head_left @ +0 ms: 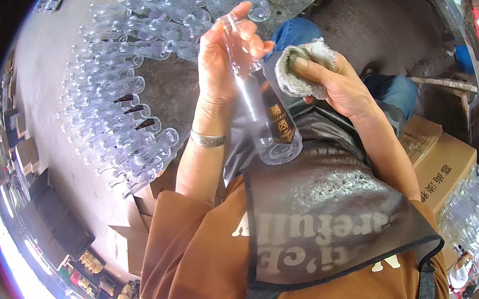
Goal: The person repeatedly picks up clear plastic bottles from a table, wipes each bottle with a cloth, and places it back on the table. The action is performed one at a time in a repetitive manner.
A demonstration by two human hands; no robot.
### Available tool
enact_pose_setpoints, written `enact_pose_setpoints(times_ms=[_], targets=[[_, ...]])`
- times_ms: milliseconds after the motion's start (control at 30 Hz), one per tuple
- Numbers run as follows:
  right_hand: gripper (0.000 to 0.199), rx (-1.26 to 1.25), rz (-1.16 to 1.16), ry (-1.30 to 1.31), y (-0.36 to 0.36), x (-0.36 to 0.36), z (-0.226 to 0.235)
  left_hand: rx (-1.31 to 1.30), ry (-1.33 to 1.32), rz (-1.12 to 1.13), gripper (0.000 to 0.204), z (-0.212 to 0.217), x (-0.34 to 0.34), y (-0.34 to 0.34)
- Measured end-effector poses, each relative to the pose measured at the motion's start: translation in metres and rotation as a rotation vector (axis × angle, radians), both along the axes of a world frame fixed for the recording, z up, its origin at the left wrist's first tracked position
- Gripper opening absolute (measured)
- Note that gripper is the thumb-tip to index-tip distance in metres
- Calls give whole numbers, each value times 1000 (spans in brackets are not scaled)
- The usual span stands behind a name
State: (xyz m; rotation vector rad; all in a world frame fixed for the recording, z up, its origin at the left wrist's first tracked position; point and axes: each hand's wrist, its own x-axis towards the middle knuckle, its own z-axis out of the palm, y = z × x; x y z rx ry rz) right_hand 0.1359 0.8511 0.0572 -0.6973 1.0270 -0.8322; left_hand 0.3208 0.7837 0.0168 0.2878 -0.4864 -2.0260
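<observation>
Left hand (223,57) grips the clear glass bottle (258,109) near its neck, right hand (332,83) at three o'clock squeezes a cloth (300,63); it looks hard, slippery, breakable.

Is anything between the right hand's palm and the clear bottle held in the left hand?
Yes. In the head view, a grey cloth sits bunched in the right hand, between it and the clear bottle gripped by the left hand.

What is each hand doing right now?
Left hand: closed around a clear glass bottle.
Right hand: closed on a grey cloth.
</observation>
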Motion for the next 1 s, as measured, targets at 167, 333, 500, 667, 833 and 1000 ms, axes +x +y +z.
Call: enact_pose_setpoints(times_ms=[167, 333, 500, 667, 833, 1000], targets=[[22, -301, 89, 262, -5, 10, 5, 33, -14, -55, 56, 1, -16, 6], [22, -113, 162, 218, -3, 2, 4, 65, -96, -40, 54, -1, -19, 9], [24, 72, 123, 99, 0, 2, -3, 31, -84, -63, 56, -5, -21, 7], [27, -246, 162, 287, -6, 4, 0, 63, -60, -90, 51, -4, -22, 3], [27, 92, 194, 111, -10, -1, -2, 43, -56, -102, 53, -7, -20, 5], [24, 163, 158, -96, -8, 1, -24, 23, -39, -34, 50, -10, -11, 3]])
